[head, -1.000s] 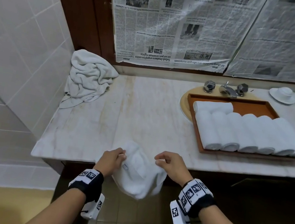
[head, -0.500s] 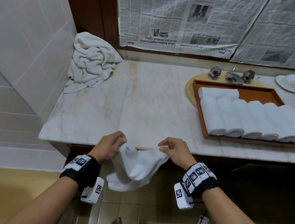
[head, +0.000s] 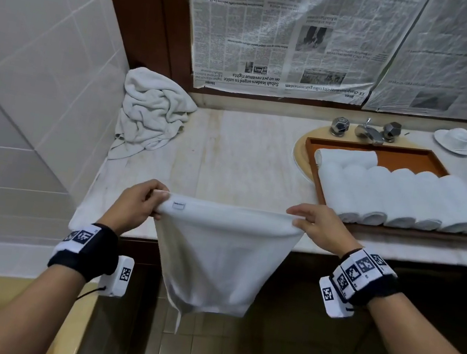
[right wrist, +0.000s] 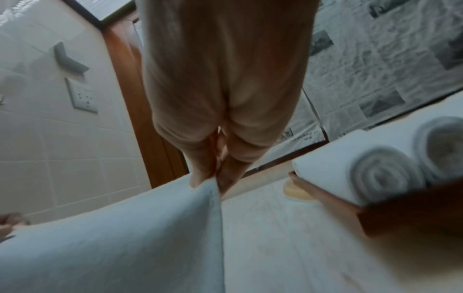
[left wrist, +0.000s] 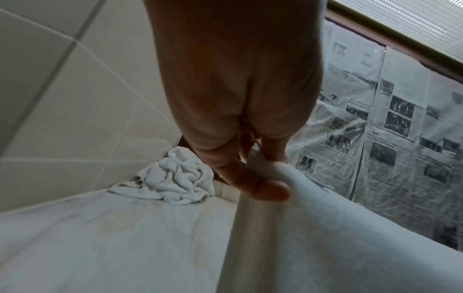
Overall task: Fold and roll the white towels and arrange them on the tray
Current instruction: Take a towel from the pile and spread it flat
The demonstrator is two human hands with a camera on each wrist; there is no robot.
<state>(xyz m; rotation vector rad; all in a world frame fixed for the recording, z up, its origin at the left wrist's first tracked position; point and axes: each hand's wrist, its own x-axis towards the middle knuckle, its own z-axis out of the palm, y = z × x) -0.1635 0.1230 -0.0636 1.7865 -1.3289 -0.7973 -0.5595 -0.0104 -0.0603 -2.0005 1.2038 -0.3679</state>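
crumpled towel (head: 151, 113) in counter corner, rolled towels (head: 402, 195) filling tray (head: 409, 152)

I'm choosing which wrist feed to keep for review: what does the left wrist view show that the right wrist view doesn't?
Only the left wrist view shows the crumpled towel pile in the counter's corner and the left hand up close. Only the right wrist view shows the rolled towels in the wooden tray, a wall switch plate and the right hand. Both show the held white towel, the marble counter and the newspaper-covered wall.
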